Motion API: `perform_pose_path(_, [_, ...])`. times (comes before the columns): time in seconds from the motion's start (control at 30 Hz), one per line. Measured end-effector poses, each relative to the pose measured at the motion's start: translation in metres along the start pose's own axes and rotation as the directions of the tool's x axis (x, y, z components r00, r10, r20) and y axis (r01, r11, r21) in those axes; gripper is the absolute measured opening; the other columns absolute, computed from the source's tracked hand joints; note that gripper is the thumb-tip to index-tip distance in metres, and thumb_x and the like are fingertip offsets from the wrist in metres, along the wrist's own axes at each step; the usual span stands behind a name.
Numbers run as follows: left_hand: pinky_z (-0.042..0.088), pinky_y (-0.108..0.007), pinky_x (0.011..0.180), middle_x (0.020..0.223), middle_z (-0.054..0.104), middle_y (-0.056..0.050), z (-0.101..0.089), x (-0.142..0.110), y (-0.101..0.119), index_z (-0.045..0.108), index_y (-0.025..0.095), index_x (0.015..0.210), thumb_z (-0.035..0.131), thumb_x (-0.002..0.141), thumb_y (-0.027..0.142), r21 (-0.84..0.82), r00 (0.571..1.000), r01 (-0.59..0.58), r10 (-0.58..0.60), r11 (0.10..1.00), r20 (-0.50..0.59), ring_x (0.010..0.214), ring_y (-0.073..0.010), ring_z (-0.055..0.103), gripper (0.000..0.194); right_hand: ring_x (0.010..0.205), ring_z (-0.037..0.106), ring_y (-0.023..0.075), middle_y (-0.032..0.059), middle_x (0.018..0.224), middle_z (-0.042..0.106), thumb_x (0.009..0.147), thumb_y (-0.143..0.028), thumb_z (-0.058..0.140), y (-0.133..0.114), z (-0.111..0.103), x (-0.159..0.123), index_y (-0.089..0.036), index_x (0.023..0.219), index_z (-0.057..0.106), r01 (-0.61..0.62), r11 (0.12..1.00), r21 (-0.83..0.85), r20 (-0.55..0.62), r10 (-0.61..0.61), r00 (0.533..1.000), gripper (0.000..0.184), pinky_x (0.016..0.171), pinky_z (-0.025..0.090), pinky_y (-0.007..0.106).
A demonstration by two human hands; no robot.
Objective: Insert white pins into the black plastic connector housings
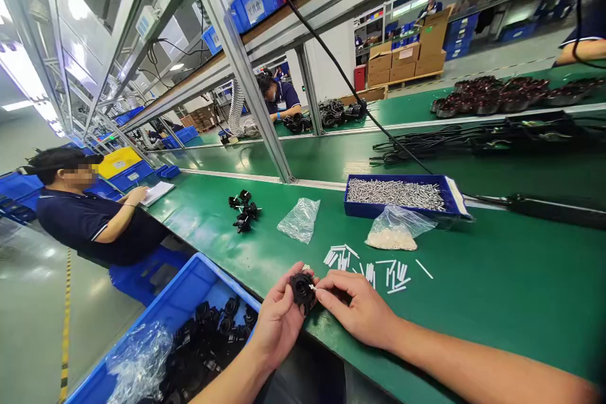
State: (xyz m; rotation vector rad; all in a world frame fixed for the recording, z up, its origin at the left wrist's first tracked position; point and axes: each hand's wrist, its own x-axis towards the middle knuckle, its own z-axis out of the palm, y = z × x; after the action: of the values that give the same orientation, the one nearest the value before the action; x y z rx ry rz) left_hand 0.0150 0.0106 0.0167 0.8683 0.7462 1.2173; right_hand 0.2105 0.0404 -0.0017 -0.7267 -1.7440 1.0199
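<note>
My left hand (283, 310) is closed around a round black plastic part (302, 288) above the table's front edge. Closed in a pinch, my right hand (362, 309) holds a small white piece (312, 288) against the black part's right side. How far that piece goes into the part is too small to tell. Just beyond my right hand, several thin white sticks (341, 257) lie loose on the green table (303, 196). A clear bag (392, 238) of small cream-coloured pieces rests behind them.
A blue tray (348, 208) of short metal pins stands behind the bag. To its left lie a clear bag (299, 219) and several black parts (243, 209). A blue bin (208, 265) of black parts is at my left. A co-worker (89, 208) sits farther left. A metal post (246, 69) rises ahead.
</note>
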Motion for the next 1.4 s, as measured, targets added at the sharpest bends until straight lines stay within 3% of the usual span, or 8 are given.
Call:
perform_pose_path(0.23, [0.032, -0.05, 0.12, 0.142, 0.059, -0.014, 0.0, -0.002, -0.001, 0.061, 0.026, 0.137, 0.079, 0.085, 0.041, 0.188, 0.999, -0.052, 0.049, 0.981, 0.019, 0.136, -0.0318, 0.051, 0.057, 0.066, 0.055, 0.0152, 0.0007, 0.073, 0.063, 0.098, -0.034, 0.055, 0.0, 0.001, 0.001, -0.021, 0.082, 0.07, 0.002, 1.0, -0.017, 0.038, -0.001, 0.999, 0.026, 0.061, 0.038, 0.029])
perform_pose_path(0.5, [0.03, -0.051, 0.121, 0.142, 0.059, -0.016, -0.001, -0.003, -0.001, 0.06, 0.023, 0.138, 0.084, 0.081, 0.037, 0.239, 0.993, -0.116, 0.109, 0.964, 0.046, 0.138, -0.0329, 0.048, 0.064, 0.065, 0.054, 0.0145, -0.0001, 0.071, 0.06, 0.096, -0.03, 0.057, -0.001, 0.002, 0.001, -0.021, 0.085, 0.073, 0.013, 0.999, -0.042, 0.05, -0.011, 0.999, 0.022, 0.06, 0.036, 0.029])
perform_pose_path(0.73, [0.034, -0.048, 0.119, 0.142, 0.059, -0.017, -0.005, -0.002, -0.001, 0.064, 0.02, 0.132, 0.082, 0.083, 0.035, 0.388, 0.988, -0.152, 0.131, 0.909, 0.08, 0.135, -0.0322, 0.051, 0.054, 0.061, 0.05, 0.0139, -0.0018, 0.064, 0.056, 0.094, -0.024, 0.056, 0.001, 0.004, -0.001, -0.021, 0.075, 0.067, 0.043, 0.988, -0.147, 0.01, -0.042, 0.999, 0.023, 0.06, 0.034, 0.029])
perform_pose_path(1.1, [0.038, -0.049, 0.116, 0.141, 0.06, -0.017, -0.008, -0.01, -0.007, 0.071, 0.022, 0.121, 0.086, 0.078, 0.039, 0.444, 0.988, -0.149, 0.12, 0.883, 0.092, 0.134, -0.0339, 0.052, 0.048, 0.057, 0.036, 0.0115, -0.0057, 0.061, 0.042, 0.093, -0.025, 0.054, 0.001, 0.005, -0.007, -0.02, 0.067, 0.052, 0.0, 1.0, 0.008, 0.098, 0.0, 0.995, 0.026, 0.057, 0.028, 0.028])
perform_pose_path(1.23, [0.039, -0.047, 0.115, 0.138, 0.062, -0.016, -0.001, -0.012, -0.002, 0.07, 0.021, 0.123, 0.081, 0.083, 0.039, 0.507, 0.976, -0.214, 0.164, 0.835, 0.143, 0.133, -0.0329, 0.054, 0.045, 0.061, 0.043, 0.0129, -0.004, 0.063, 0.047, 0.094, -0.029, 0.054, 0.001, 0.009, -0.003, -0.019, 0.068, 0.055, -0.007, 1.0, -0.013, 0.082, 0.008, 0.997, 0.028, 0.06, 0.032, 0.028])
perform_pose_path(1.33, [0.04, -0.046, 0.114, 0.136, 0.063, -0.016, -0.007, -0.001, 0.005, 0.068, 0.021, 0.126, 0.075, 0.088, 0.042, 0.62, 0.965, -0.225, 0.259, 0.752, 0.036, 0.13, -0.0315, 0.056, 0.044, 0.066, 0.051, 0.0155, -0.0016, 0.07, 0.057, 0.094, -0.035, 0.056, 0.002, 0.012, 0.001, -0.02, 0.086, 0.067, -0.087, 0.996, 0.006, 0.068, 0.087, 0.994, 0.02, 0.063, 0.037, 0.029])
perform_pose_path(1.4, [0.043, -0.046, 0.111, 0.135, 0.063, -0.016, -0.023, 0.018, 0.012, 0.066, 0.02, 0.127, 0.071, 0.089, 0.047, 0.697, 0.917, -0.197, 0.38, 0.69, -0.117, 0.127, -0.0311, 0.057, 0.046, 0.068, 0.054, 0.017, 0.0, 0.076, 0.062, 0.093, -0.039, 0.058, 0.005, 0.014, 0.002, -0.021, 0.109, 0.068, -0.145, 0.989, 0.029, 0.078, 0.142, 0.987, 0.026, 0.064, 0.04, 0.029])
